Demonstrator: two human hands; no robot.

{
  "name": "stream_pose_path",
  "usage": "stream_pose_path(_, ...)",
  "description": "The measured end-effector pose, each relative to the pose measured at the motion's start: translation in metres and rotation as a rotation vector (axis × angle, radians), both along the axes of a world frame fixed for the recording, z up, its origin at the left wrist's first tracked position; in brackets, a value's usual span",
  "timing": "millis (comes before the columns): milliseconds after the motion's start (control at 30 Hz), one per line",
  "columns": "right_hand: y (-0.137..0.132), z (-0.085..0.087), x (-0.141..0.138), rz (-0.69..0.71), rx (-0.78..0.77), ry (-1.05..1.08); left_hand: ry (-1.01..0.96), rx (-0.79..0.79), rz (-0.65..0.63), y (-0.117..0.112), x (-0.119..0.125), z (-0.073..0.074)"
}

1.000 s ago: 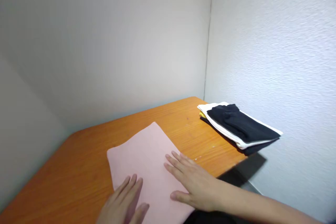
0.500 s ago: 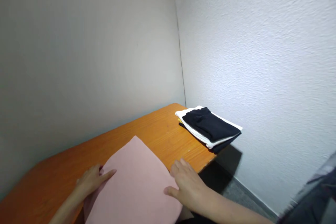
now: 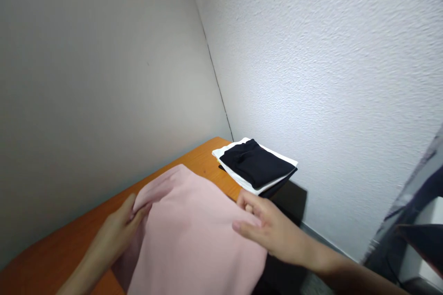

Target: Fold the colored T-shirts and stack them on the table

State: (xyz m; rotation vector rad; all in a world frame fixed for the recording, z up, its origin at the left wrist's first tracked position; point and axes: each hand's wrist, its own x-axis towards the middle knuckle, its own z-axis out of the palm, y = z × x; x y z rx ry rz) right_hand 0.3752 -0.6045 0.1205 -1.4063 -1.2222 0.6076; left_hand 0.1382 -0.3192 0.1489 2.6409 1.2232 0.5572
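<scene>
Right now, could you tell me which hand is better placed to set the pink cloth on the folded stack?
Probably the right hand: it pinches the pink cloth at the edge beside the folded stack, while the left hand holds the opposite, farther edge.

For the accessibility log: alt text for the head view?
Left hand and right hand hold a pink cloth by its edges over an orange table. A stack of black and white clothes lies at its far corner.

A folded stack sits at the far right corner of the orange wooden tabletop (image 3: pixel 51 258): a black garment (image 3: pixel 256 165) on a white one (image 3: pixel 249 188). Behind it, a smooth grey wall (image 3: pixel 86 78) meets a textured white wall (image 3: pixel 311 55).
</scene>
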Motion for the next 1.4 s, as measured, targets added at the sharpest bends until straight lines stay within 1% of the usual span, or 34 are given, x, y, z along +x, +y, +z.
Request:
stream_pose_path(67,-0.006,0.019,0.027,0.002,0.051,0.141,0.018,0.083,-0.063,-0.001,0.035,0.037)
stream_pose_path(100,-0.008,0.029,0.041,-0.011,0.07,0.194,0.024,0.144,-0.067,-0.002,0.055,0.057)
stream_pose_path(167,-0.013,0.048,0.068,-0.072,0.105,0.248,0.024,0.263,-0.091,-0.003,0.096,0.095)
stream_pose_path(233,-0.017,0.064,0.095,-0.152,0.156,0.259,0.043,0.349,-0.137,-0.005,0.139,0.128)
stream_pose_path(267,-0.018,0.069,0.108,-0.189,0.174,0.258,0.05,0.378,-0.158,-0.005,0.161,0.141)
stream_pose_path(300,-0.018,0.072,0.122,-0.221,0.184,0.258,0.057,0.387,-0.17,-0.006,0.183,0.152)
stream_pose_path(333,-0.018,0.073,0.136,-0.252,0.182,0.258,0.062,0.385,-0.181,-0.007,0.204,0.158)
stream_pose_path(367,-0.017,0.071,0.151,-0.285,0.165,0.258,0.065,0.378,-0.181,-0.01,0.222,0.16)
stream_pose_path(400,-0.016,0.066,0.166,-0.321,0.13,0.255,0.069,0.379,-0.17,-0.014,0.239,0.158)
stream_pose_path(433,-0.016,0.057,0.182,-0.358,0.073,0.241,0.073,0.399,-0.158,-0.02,0.253,0.151)
stream_pose_path(467,-0.016,0.046,0.198,-0.395,-0.002,0.204,0.075,0.437,-0.152,-0.027,0.264,0.14)
stream_pose_path(500,-0.016,0.032,0.213,-0.431,-0.094,0.141,0.076,0.482,-0.168,-0.037,0.272,0.125)
stream_pose_path(533,-0.017,0.016,0.226,-0.47,-0.197,0.051,0.077,0.523,-0.213,-0.047,0.278,0.107)
stream_pose_path(567,-0.019,0.0,0.238,-0.507,-0.294,-0.054,0.081,0.54,-0.291,-0.059,0.281,0.087)
stream_pose_path(600,-0.02,-0.016,0.247,-0.544,-0.375,-0.154,0.091,0.517,-0.388,-0.07,0.282,0.067)
stream_pose_path(667,-0.024,-0.043,0.257,-0.583,-0.477,-0.276,0.15,0.362,-0.575,-0.092,0.283,0.028)
stream_pose_path(700,-0.025,-0.052,0.258,-0.579,-0.508,-0.283,0.197,0.26,-0.64,-0.1,0.283,0.011)
stream_pose_path(733,-0.025,-0.058,0.256,-0.562,-0.533,-0.264,0.243,0.164,-0.677,-0.107,0.283,-0.002)
stream_pose_path(767,-0.024,-0.06,0.253,-0.537,-0.554,-0.234,0.279,0.09,-0.69,-0.111,0.284,-0.013)
stream_pose_path(800,-0.022,-0.06,0.25,-0.506,-0.574,-0.204,0.302,0.041,-0.685,-0.113,0.285,-0.021)
stream_pose_path(867,-0.015,-0.055,0.243,-0.435,-0.602,-0.175,0.312,0.002,-0.657,-0.114,0.287,-0.029)
stream_pose_path(967,-0.001,-0.049,0.241,-0.332,-0.643,-0.219,0.316,-0.01,-0.656,-0.111,0.29,-0.031)
stream_pose_path(1033,0.008,-0.051,0.243,-0.334,-0.685,-0.298,0.318,-0.008,-0.656,-0.11,0.288,-0.032)
stream_pose_path(1100,0.015,-0.056,0.246,-0.373,-0.733,-0.379,0.312,0.001,-0.658,-0.111,0.285,-0.034)
stream_pose_path(1167,0.019,-0.06,0.246,-0.395,-0.773,-0.416,0.298,0.011,-0.655,-0.114,0.28,-0.037)
stream_pose_path(1300,0.012,-0.061,0.241,-0.413,-0.793,-0.39,0.255,0.01,-0.663,-0.12,0.265,-0.041)
stream_pose_path(1400,-0.005,-0.056,0.228,-0.381,-0.791,-0.254,0.225,-0.017,-0.696,-0.127,0.246,-0.039)
